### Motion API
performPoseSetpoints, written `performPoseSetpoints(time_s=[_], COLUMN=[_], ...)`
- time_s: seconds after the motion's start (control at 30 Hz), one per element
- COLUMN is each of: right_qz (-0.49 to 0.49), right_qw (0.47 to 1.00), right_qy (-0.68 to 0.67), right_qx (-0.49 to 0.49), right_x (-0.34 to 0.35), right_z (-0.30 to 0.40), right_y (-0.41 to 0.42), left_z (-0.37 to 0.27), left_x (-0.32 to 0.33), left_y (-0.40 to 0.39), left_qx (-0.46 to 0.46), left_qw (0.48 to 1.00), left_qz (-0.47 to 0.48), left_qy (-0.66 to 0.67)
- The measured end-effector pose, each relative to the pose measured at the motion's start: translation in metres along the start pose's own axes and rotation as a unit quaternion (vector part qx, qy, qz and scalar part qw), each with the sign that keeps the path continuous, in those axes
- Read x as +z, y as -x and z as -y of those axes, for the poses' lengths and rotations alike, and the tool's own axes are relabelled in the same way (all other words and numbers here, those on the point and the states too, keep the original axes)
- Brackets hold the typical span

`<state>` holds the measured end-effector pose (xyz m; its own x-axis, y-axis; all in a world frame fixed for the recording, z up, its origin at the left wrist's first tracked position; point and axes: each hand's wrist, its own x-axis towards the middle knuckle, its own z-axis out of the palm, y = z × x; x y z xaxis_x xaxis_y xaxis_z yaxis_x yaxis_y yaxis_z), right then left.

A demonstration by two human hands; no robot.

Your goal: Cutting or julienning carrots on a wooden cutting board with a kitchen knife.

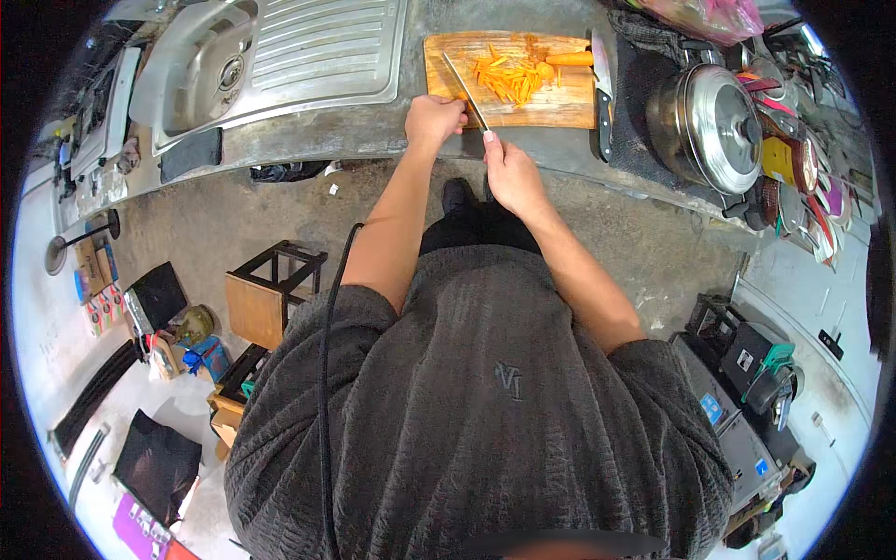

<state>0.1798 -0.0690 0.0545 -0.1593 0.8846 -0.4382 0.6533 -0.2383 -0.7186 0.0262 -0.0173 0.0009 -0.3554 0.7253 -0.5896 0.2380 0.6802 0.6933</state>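
Note:
My right hand grips the handle of a knife, whose narrow blade slants up and left over the left part of a wooden cutting board. My left hand is at the board's lower left edge, fingers curled in, close to the blade; a small orange bit, apparently carrot, shows at its fingertips. Carrot sticks lie in a heap mid-board, with a rounded carrot piece and a longer peeled carrot to their right. A second knife with a black handle lies along the board's right edge.
To the left is a steel sink with a ribbed drainboard. A lidded steel pot stands right of the board on a dark mat. Past it are crowded utensils. A dark cloth lies at the counter's front edge.

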Motion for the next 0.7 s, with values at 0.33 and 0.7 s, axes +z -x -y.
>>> performPoseSetpoints(time_s=[0.33,0.7], right_qz=[-0.034,-0.018], right_qw=[0.999,0.999], right_qy=[0.028,-0.012], right_qx=[-0.005,0.029], right_x=[0.011,0.009], right_z=[0.001,0.003], right_y=[0.001,0.002], left_z=[0.0,0.007], left_x=[-0.004,0.0], left_y=[0.006,0.003], left_qx=[-0.01,0.037], left_qw=[0.999,0.999], left_qz=[0.022,0.005], left_qy=[0.043,0.039])
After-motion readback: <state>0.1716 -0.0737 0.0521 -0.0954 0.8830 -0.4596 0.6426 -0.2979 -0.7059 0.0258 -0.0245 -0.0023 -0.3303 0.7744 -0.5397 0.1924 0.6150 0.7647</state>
